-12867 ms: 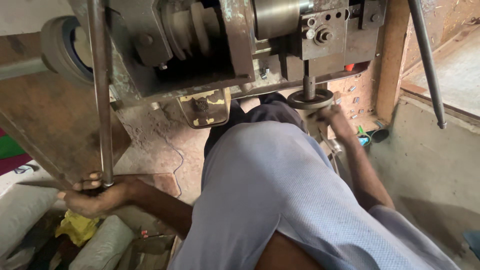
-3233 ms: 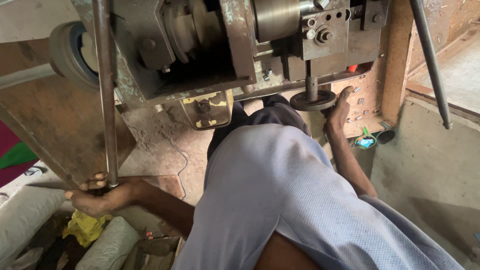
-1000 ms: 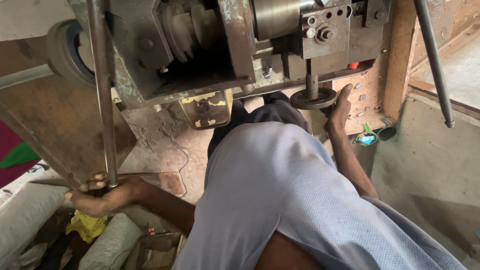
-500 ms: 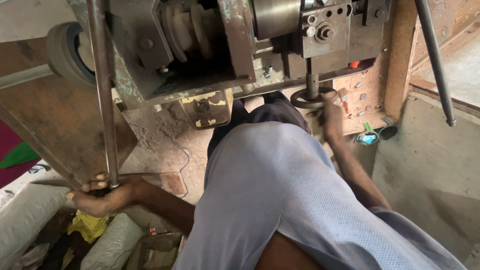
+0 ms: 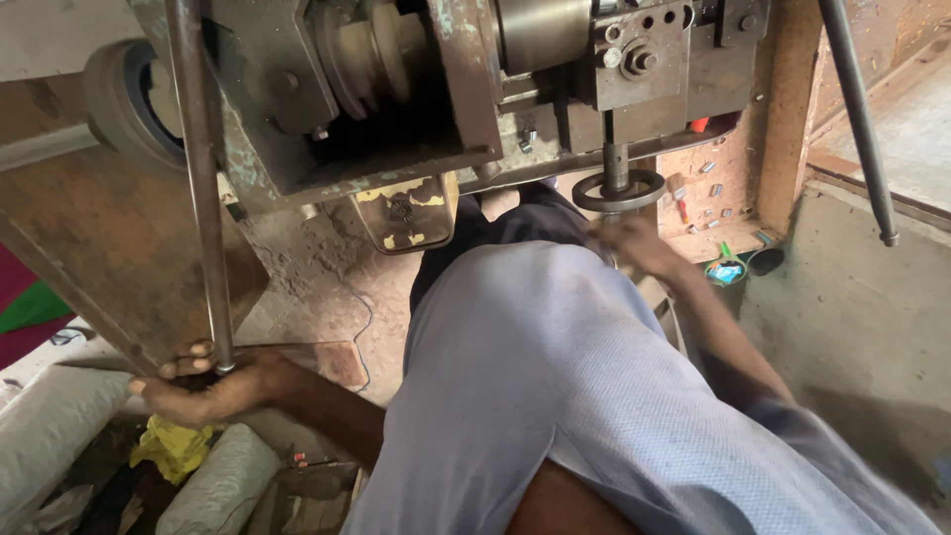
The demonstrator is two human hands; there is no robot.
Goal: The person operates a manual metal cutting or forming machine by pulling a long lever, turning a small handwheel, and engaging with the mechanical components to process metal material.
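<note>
My left hand (image 5: 198,384) is closed around the lower end of a long steel lever rod (image 5: 198,178) that runs up past an old grey-green machine (image 5: 396,89). My right hand (image 5: 634,245) is blurred just under a small round handwheel (image 5: 619,190) on a vertical spindle at the machine's right side. Whether its fingers touch the wheel cannot be made out. My light blue shirt (image 5: 555,386) fills the lower middle of the view.
A second steel rod (image 5: 857,119) slants down at the right. A rusty metal plate (image 5: 89,248) leans at the left above grey sacks (image 5: 59,436) and a yellow rag (image 5: 178,446). Small bits lie on a brick ledge (image 5: 713,198) beside the concrete floor (image 5: 852,327).
My right hand has dropped from the handwheel's rim to just below it and is moving. My left hand keeps its grip on the lever rod.
</note>
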